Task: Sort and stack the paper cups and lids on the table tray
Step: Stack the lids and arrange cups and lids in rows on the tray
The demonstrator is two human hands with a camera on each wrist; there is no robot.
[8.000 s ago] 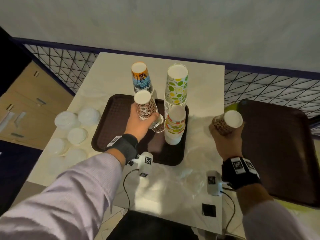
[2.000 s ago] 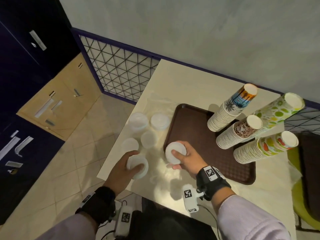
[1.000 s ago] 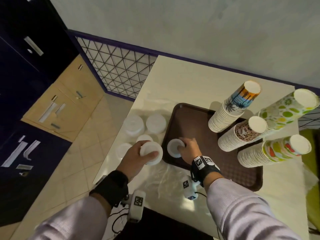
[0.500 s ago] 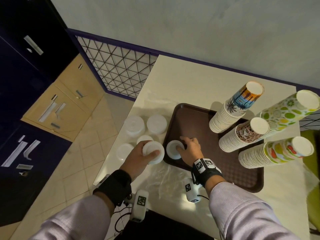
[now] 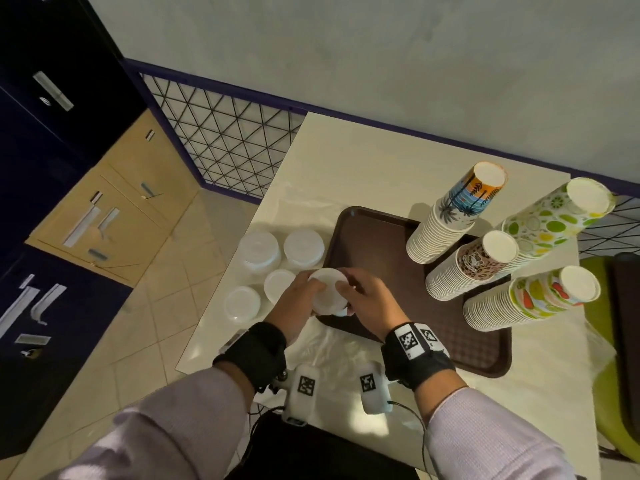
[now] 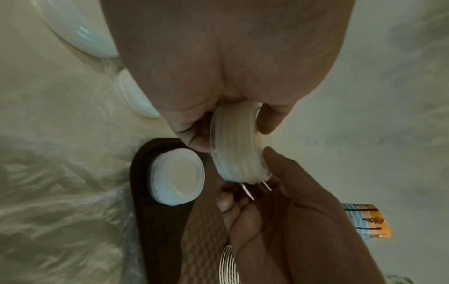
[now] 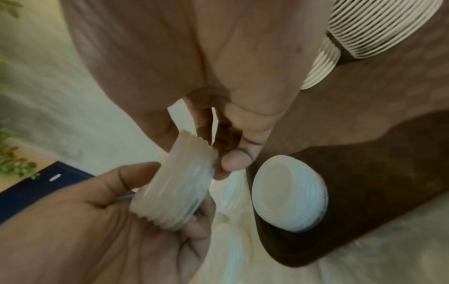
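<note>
Dark blue cabinet (image 5: 41,98); tan drawer unit (image 5: 114,209); black wire-mesh panel (image 5: 225,147); tiled floor (image 5: 145,327); possibly a green chair (image 5: 602,393), cropped.

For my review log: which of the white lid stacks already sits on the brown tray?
Only the lid stack at the tray's near-left corner; the left hand holds another, the rest lie on the table.

Pale lilac sleeves (image 5: 166,424) end in black wrist straps (image 5: 254,351) bearing black-and-white square markers (image 5: 410,341), with white tagged camera units (image 5: 303,386) and thin black cables (image 5: 420,424) beneath.
</note>
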